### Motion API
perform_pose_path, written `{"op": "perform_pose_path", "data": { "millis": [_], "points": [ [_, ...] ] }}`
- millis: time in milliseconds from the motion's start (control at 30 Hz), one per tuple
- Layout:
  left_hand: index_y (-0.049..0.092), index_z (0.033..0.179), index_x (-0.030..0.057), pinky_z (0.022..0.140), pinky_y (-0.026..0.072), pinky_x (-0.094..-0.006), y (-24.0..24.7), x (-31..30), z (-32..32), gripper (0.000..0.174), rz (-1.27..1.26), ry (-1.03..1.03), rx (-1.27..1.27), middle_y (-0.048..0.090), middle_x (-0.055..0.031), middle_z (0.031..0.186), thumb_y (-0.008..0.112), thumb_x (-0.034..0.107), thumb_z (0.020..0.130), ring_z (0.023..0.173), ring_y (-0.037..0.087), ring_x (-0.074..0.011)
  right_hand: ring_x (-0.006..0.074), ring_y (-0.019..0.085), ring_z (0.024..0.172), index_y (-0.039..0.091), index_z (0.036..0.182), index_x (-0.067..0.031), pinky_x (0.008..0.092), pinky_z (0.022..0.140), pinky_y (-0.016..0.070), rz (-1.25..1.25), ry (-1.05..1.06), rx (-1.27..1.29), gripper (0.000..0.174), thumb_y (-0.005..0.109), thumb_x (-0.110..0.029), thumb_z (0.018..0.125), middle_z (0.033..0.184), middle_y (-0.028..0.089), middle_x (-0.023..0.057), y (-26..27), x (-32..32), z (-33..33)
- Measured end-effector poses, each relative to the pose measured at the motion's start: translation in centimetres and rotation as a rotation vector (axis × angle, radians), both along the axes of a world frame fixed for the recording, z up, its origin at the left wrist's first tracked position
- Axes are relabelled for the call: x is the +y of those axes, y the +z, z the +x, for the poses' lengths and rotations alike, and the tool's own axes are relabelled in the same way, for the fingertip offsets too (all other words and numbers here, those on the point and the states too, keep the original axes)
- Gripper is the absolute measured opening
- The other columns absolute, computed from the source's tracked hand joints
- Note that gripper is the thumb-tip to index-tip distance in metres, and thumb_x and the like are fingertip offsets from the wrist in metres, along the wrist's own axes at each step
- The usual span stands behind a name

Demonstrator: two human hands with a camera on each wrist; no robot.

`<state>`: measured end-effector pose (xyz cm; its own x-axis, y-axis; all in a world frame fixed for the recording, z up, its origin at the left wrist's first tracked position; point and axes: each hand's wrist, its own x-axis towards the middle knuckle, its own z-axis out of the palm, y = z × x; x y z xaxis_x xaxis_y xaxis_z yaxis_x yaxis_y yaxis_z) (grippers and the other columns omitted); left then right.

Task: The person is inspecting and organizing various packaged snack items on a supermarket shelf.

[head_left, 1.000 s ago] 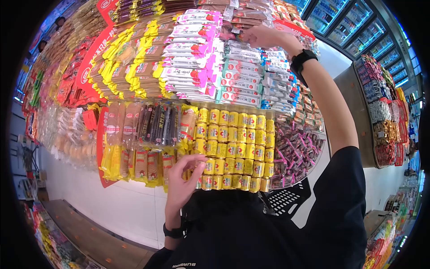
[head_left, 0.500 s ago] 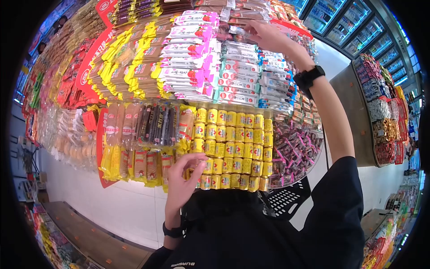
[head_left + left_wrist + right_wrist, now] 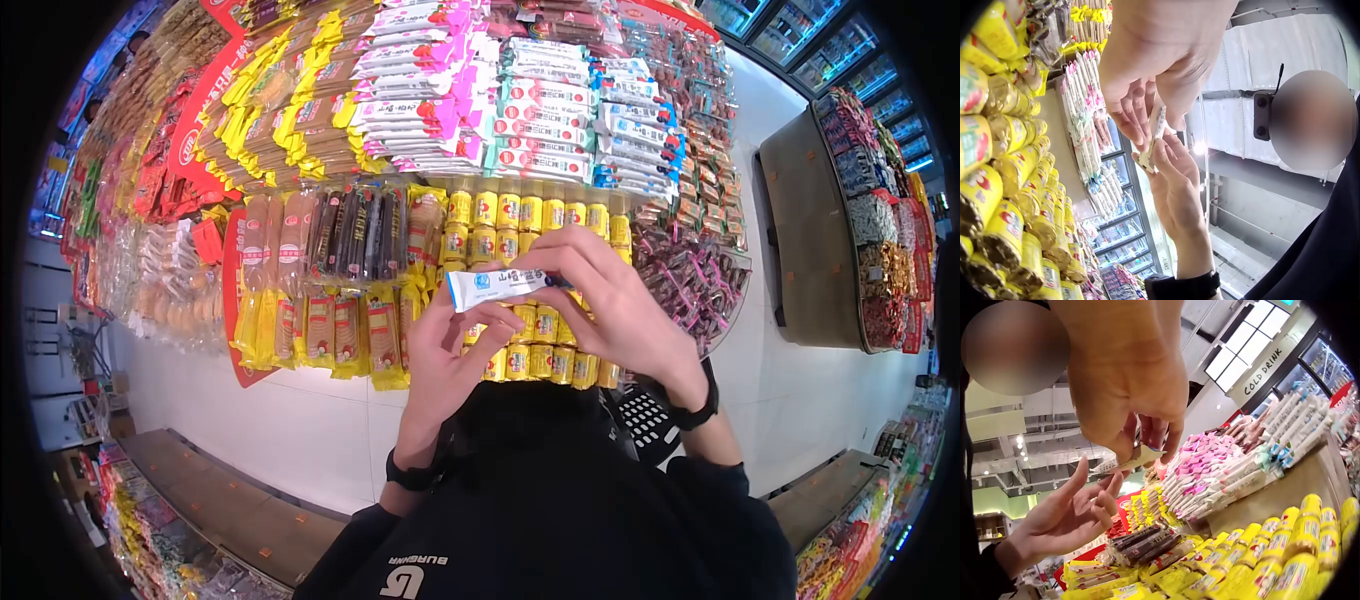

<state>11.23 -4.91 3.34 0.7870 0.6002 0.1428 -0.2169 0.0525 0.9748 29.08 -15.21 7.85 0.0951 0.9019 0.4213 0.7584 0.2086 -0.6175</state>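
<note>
A slim white snack packet (image 3: pixel 500 286) with blue ends and printed characters is held crosswise in front of the chest, above rows of small yellow cans (image 3: pixel 485 208). My right hand (image 3: pixel 615 305) pinches its right end between thumb and fingers. At the other end, my left hand (image 3: pixel 450 350) has the packet between thumb and curled fingers. In the left wrist view, the packet (image 3: pixel 1159 123) runs from the left hand (image 3: pixel 1160 56) down to the right hand (image 3: pixel 1175 181). The right wrist view shows it under the right hand's fingers (image 3: pixel 1124 447).
White stick packets with blue ends (image 3: pixel 635 125) lie stacked beyond the cans, beside pink-and-white ones (image 3: pixel 415 75). Yellow-wrapped and dark snacks (image 3: pixel 358 235) fill the left. Purple-wrapped sweets (image 3: pixel 690 280) are at right, with a black basket (image 3: pixel 645 420) below.
My right hand has come back from the far stacks to the front, now holding the packet. The left hand has risen from beside the cans to the packet's left end.
</note>
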Motion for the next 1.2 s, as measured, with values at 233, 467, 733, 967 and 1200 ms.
{"op": "perform_pose_path", "data": {
  "millis": [233, 467, 733, 967, 1200],
  "points": [
    [0.051, 0.125, -0.0051, 0.078, 0.0544, -0.0293, -0.7, -0.6, -0.2, 0.029, -0.091, 0.064, -0.033, 0.066, -0.013, 0.105, 0.058, 0.005, 0.098, 0.088, 0.066, -0.0158, 0.0318, 0.063, 0.096, 0.062, 0.111, -0.003, 0.0384, 0.083, 0.0496, 0.172, -0.203, 0.296, 0.03, 0.074, -0.004, 0.083, 0.104, 0.066, 0.0131, -2.3, -1.2, -3.6],
    [0.05, 0.125, -0.0032, 0.077, 0.0542, -0.03, -1.3, -0.4, -0.2, 0.027, -0.144, 0.047, -0.116, 0.066, -0.0116, 0.104, 0.052, 0.008, 0.101, 0.091, 0.065, -0.0159, 0.0265, 0.067, 0.092, 0.065, 0.105, -0.0032, 0.0356, 0.081, 0.0518, 0.073, -0.219, 0.31, 0.03, 0.078, -0.002, 0.078, 0.102, 0.069, 0.0114, -2.5, -2.0, -3.7],
    [0.053, 0.12, -0.0018, 0.079, 0.0525, -0.0291, -0.8, -0.7, -0.3, 0.023, -0.098, -0.013, -0.058, 0.065, -0.0115, 0.107, 0.057, 0.005, 0.099, 0.092, 0.066, -0.0172, 0.026, 0.065, 0.09, 0.067, 0.095, -0.0039, 0.0341, 0.076, 0.051, 0.271, -0.315, 0.238, 0.028, 0.075, 0.007, 0.071, 0.099, 0.069, 0.0086, -2.7, -2.2, -3.7],
    [0.055, 0.116, -0.0018, 0.081, 0.0528, -0.0291, -0.6, -0.5, -0.5, 0.02, -0.08, 0.015, -0.03, 0.065, -0.0105, 0.106, 0.059, 0.001, 0.096, 0.092, 0.066, -0.0159, 0.0246, 0.065, 0.088, 0.069, 0.094, -0.0046, 0.0342, 0.075, 0.0513, 0.28, -0.333, 0.151, 0.028, 0.078, 0.004, 0.07, 0.099, 0.069, 0.0076, -2.2, -2.0, -3.7],
    [0.059, 0.107, -0.0034, 0.081, 0.051, -0.0254, -1.2, -0.3, -0.7, 0.017, -0.096, 0.112, 0.014, 0.067, -0.0084, 0.1, 0.066, 0.001, 0.093, 0.091, 0.064, -0.0109, 0.0232, 0.062, 0.083, 0.071, 0.099, -0.006, 0.0338, 0.072, 0.0491, 0.207, -0.252, 0.11, 0.03, 0.083, -0.011, 0.073, 0.091, 0.068, 0.0042, -2.8, -2.0, -3.6]
  ]
}}
